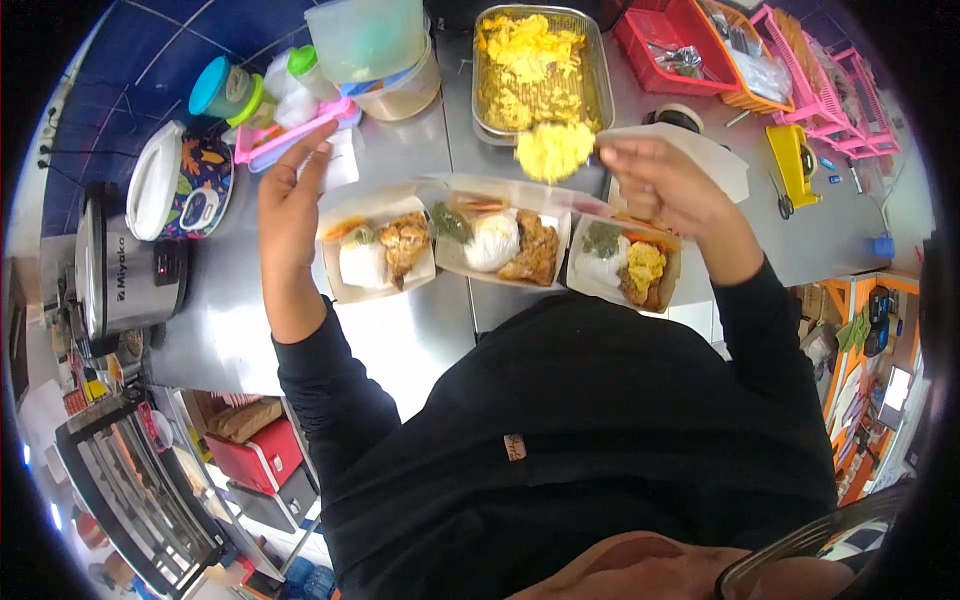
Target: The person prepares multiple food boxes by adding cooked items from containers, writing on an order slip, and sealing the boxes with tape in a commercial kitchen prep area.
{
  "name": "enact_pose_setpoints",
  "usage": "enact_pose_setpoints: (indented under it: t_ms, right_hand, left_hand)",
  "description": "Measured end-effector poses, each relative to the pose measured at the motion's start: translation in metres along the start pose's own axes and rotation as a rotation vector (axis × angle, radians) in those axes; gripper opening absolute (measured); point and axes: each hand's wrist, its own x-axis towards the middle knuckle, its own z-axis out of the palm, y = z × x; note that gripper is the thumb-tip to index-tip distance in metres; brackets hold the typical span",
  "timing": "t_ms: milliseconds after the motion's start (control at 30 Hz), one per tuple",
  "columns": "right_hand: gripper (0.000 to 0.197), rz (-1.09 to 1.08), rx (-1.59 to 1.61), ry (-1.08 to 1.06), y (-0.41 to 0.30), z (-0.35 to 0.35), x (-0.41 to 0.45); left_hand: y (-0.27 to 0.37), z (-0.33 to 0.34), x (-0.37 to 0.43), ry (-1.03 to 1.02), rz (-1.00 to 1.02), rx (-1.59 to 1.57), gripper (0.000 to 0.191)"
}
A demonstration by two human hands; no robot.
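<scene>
My right hand (pixel 664 176) grips a serving utensil, mostly hidden, that bears a heap of crumbly yellow food (pixel 553 152). The heap is at the near edge of a metal tray (pixel 606 90) holding more yellow food. My left hand (pixel 289 195) is raised beside the left food box, fingers apart and nothing in them. Three open paper boxes stand in a row before me. The left box (pixel 352 292) and the middle box (pixel 495 277) hold rice, greens and fried chicken. In the right box (pixel 574 274), yellow food tops the browned piece beside rice and greens.
Left on the steel counter (pixel 382 337) stand a Miyako cooker (pixel 135 277), a patterned container (pixel 180 180) and stacked plastic tubs (pixel 397 82). A red basket (pixel 675 52), pink racks (pixel 825 97), a yellow tape dispenser (pixel 791 165) and scissors (pixel 784 202) are at right.
</scene>
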Motion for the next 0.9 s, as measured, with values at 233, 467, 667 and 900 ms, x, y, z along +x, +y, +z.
enact_pose_setpoints:
  t_ms: [233, 467, 667, 900]
  right_hand:
    - [0.045, -0.876, -1.118, 0.385, 0.128, 0.034, 0.0]
    - [0.06, -0.469, -1.676, 0.523, 0.162, 0.029, 0.004]
    - [0.049, -0.518, -1.385, 0.593, 0.152, 0.042, -0.012]
    - [0.045, -0.348, -1.453, 0.594, 0.157, 0.051, -0.014]
  left_hand:
    - [-0.009, 0.017, -0.026, -0.053, 0.024, -0.137, 0.03]
    - [-0.012, 0.028, -0.046, -0.134, 0.013, -0.208, 0.033]
    - [-0.015, 0.027, -0.061, -0.1, -0.017, -0.19, 0.032]
    - [-0.022, 0.04, -0.051, -0.109, 0.001, -0.222, 0.032]
